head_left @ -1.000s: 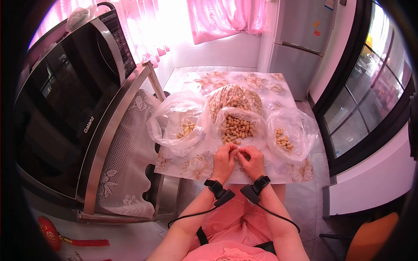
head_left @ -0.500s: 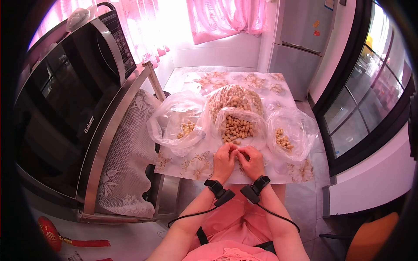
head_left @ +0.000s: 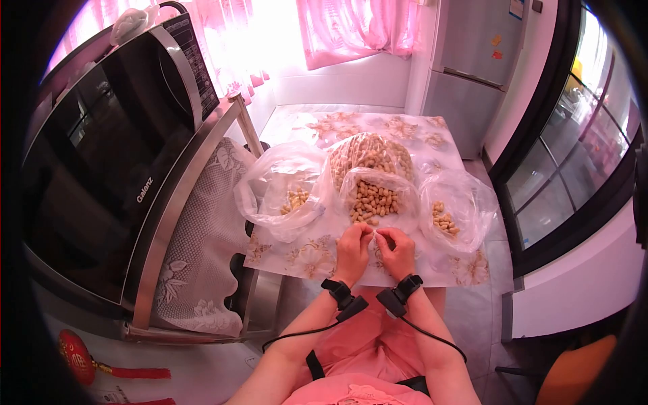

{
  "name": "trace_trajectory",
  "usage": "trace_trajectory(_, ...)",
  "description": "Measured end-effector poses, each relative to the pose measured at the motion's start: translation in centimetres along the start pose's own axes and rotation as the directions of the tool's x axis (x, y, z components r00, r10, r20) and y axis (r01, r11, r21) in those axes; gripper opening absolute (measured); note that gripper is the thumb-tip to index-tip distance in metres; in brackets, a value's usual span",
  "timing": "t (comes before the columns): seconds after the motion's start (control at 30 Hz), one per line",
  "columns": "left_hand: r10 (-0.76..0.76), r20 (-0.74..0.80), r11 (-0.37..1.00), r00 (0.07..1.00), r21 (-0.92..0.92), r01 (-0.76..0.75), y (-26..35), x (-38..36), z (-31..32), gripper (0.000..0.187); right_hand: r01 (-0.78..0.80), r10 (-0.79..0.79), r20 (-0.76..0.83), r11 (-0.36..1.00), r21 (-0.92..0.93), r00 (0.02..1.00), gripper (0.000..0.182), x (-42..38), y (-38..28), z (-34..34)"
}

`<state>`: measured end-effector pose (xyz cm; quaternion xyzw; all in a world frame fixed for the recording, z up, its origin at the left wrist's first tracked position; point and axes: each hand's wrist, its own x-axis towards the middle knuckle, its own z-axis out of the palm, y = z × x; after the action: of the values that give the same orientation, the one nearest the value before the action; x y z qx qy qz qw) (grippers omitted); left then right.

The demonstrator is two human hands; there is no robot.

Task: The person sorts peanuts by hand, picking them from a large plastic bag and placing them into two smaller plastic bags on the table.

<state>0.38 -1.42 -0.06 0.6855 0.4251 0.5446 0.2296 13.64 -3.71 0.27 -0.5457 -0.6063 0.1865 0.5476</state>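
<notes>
My left hand [head_left: 352, 251] and my right hand [head_left: 395, 250] meet over the front of the table, thumbs and fingertips pinched. Between the fingertips shows a small pale bit, apparently a peanut [head_left: 374, 231], mostly covered by the fingers. Just beyond them, a large clear bag [head_left: 343, 162] full of unshelled peanuts [head_left: 374, 200] lies with its mouth towards me. A few peanuts spill out near my left fingertips. To the left stands an open plastic bag [head_left: 253, 196] with some peanuts inside. Another open bag [head_left: 476, 209] on the right also holds several.
A flowered cloth covers the table [head_left: 310, 260]. On the left, a microwave [head_left: 108, 162] sits on a stand with a lace cover [head_left: 202, 270]. A fridge [head_left: 466, 88] is at the back right, beside a black-framed glass door [head_left: 560, 175]. Cables run from both wristbands.
My hands have drawn slightly apart at the fingertips, and the pale bit between them now shows. The whole view has shifted a little; the bags stay put.
</notes>
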Motion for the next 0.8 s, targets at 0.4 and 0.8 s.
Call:
trace_trajectory(0.4, 0.316, -0.287, 0.854, 0.904, 0.502, -0.139, 2.4, 9.3, -12.0, 0.019, -0.072, 0.072, 0.023, 0.997, -0.007, 0.997, 0.012, 0.0, 0.1, 0.0)
trace_trajectory(0.8, 0.007, 0.233, 0.897, 0.972, 0.429, -0.109, -1.5, 0.9, -6.9, 0.02, -0.066, 0.066, 0.03, 0.998, -0.02, 0.997, 0.012, -0.3, 0.6, 0.1)
